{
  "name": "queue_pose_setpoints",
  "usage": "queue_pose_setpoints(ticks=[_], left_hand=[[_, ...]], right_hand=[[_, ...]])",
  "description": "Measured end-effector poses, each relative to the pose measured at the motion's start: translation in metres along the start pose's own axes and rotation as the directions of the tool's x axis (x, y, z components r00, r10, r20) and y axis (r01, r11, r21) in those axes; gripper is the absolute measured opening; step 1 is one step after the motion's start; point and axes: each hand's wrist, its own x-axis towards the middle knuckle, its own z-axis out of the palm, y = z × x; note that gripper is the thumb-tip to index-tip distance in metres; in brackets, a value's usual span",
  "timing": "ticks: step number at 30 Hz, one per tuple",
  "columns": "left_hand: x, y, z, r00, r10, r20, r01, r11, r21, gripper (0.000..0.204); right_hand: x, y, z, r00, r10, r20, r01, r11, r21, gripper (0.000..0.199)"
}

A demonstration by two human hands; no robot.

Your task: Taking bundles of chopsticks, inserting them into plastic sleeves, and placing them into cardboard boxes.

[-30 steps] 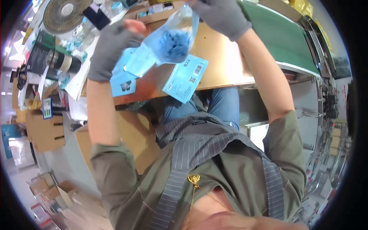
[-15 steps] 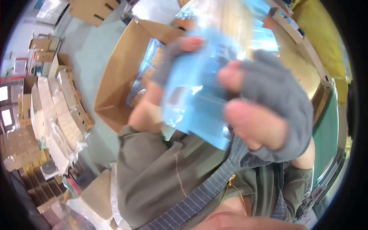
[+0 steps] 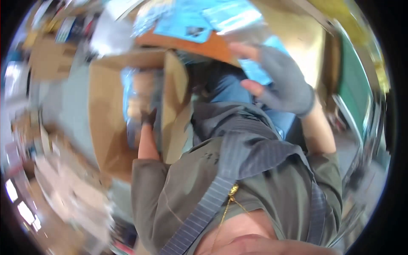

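Observation:
My left hand (image 3: 148, 117), in a dark grey fingerless glove, reaches down into an open cardboard box (image 3: 102, 114). Under and beside it lie clear and blue plastic packages (image 3: 142, 91) with tan contents. Motion blur hides whether its fingers grip one of them. Over the table's near edge, my right hand (image 3: 284, 80), in a grey fingerless glove, is open, thumb and forefinger apart. Closest to it are a blue and clear plastic pouch (image 3: 233, 17) and another light blue piece (image 3: 257, 72), partly covered by the hand.
More blue pouches (image 3: 185, 21) lie on the orange-brown table edge (image 3: 182, 44) ahead. A green board (image 3: 352, 80) stands at the right. Flattened cardboard (image 3: 70, 182) is piled at the lower left, and a cut cardboard piece (image 3: 49, 59) lies at the upper left.
Both hands held a blue pouch before my chest. Now the left has gone down into the box and the right is off that pouch, over the table edge. The view has turned.

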Motion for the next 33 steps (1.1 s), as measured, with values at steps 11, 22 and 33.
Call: queue_pose_setpoints(ticks=[11, 22, 33], left_hand=[[0.018, 0.414, -0.372, 0.688, 0.573, -0.445, -0.619, 0.144, -0.772, 0.026], [-0.081, 0.566, -0.249, -0.005, 0.958, -0.287, -0.999, -0.018, -0.044, 0.083], [0.042, 0.52, -0.254, -0.309, 0.935, -0.174, -0.947, -0.32, -0.033, 0.059]], right_hand=[[-0.253, 0.054, 0.053, 0.303, 0.891, -0.337, -0.581, 0.453, 0.676, 0.021], [-0.273, 0.064, 0.055, 0.084, 0.823, -0.563, -0.782, 0.404, 0.474, 0.029], [-0.22, 0.215, 0.132, 0.672, 0.56, -0.485, -0.74, 0.542, -0.399, 0.071]])
